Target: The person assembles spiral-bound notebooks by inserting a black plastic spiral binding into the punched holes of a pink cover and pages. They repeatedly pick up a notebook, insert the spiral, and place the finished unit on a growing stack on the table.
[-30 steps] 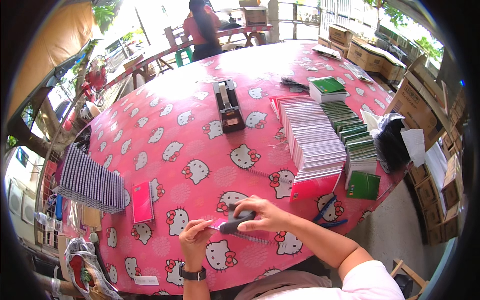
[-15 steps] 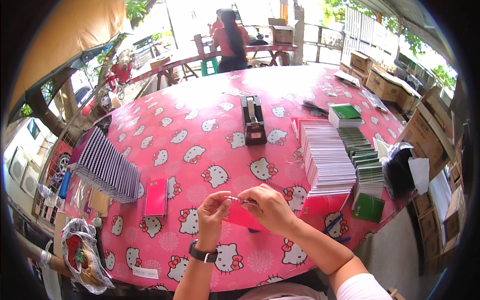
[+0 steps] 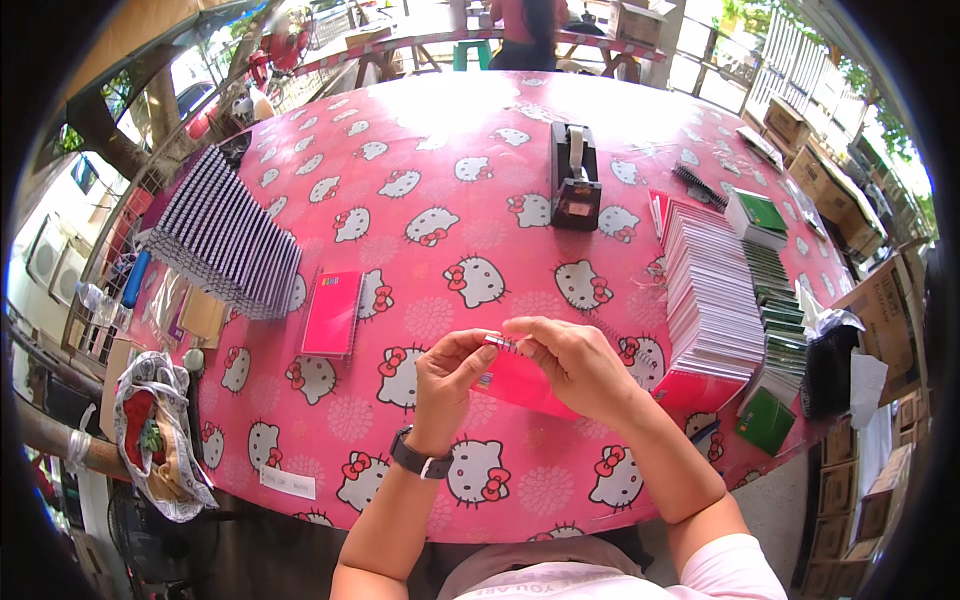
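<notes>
Both hands hold a small pink notebook (image 3: 530,392) above the near middle of the table, with its wire-bound edge uppermost. My left hand (image 3: 450,385), with a dark watch on the wrist, pinches one end of the bound edge between thumb and fingers. Curled around the wire binding farther along is my right hand (image 3: 580,368). Its fingers hide much of the coil, so their exact grip on the wire is hard to see. A second pink notebook (image 3: 332,313) lies flat to the left.
A row of spiral-bound notebooks (image 3: 225,235) stands at left. A black tape dispenser (image 3: 576,180) stands ahead. At right are a long pink-covered notebook stack (image 3: 705,300), green notebooks (image 3: 766,420), a blue pen (image 3: 704,432) and a black bag (image 3: 832,365). A plastic-wrapped bundle (image 3: 155,435) sits at the left edge.
The view has tilted down and shifted left, so the table things appear higher and farther right. Both hands still hold the pink notebook; my right index finger has straightened a little.
</notes>
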Demonstrator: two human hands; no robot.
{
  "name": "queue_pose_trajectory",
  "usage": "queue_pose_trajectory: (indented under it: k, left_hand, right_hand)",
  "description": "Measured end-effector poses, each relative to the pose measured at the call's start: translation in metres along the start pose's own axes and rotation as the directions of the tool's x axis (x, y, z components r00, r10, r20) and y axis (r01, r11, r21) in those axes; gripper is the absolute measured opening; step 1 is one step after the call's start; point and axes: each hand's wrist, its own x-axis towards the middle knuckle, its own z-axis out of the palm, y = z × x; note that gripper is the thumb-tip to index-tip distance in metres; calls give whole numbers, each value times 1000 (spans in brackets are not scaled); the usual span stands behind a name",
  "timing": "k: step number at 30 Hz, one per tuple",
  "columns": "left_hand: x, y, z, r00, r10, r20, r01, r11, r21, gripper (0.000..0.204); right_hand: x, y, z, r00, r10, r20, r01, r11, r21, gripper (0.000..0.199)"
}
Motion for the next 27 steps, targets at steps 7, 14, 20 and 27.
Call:
queue_pose_trajectory:
  k: [7,14,20,27]
  left_hand:
    - [0,-2,-2,998,-54,43,56,997,-49,15]
    - [-1,-7,-5,997,-24,74,28,998,-50,14]
    - [1,-5,-3,997,-18,80,25,995,-94,15]
    - [-1,-1,1,995,-75,62,84,983,-162,14]
  right_hand:
    - [0,-2,-8,995,1,100,-1,1000,3,21]
    - [0,-11,-10,996,-65,65,66,998,-19,29]
    - [0,-14,-5,987,-158,-28,156,986,-62,24]
    - [-1,-9,0,993,-115,-16,114,993,-11,19]
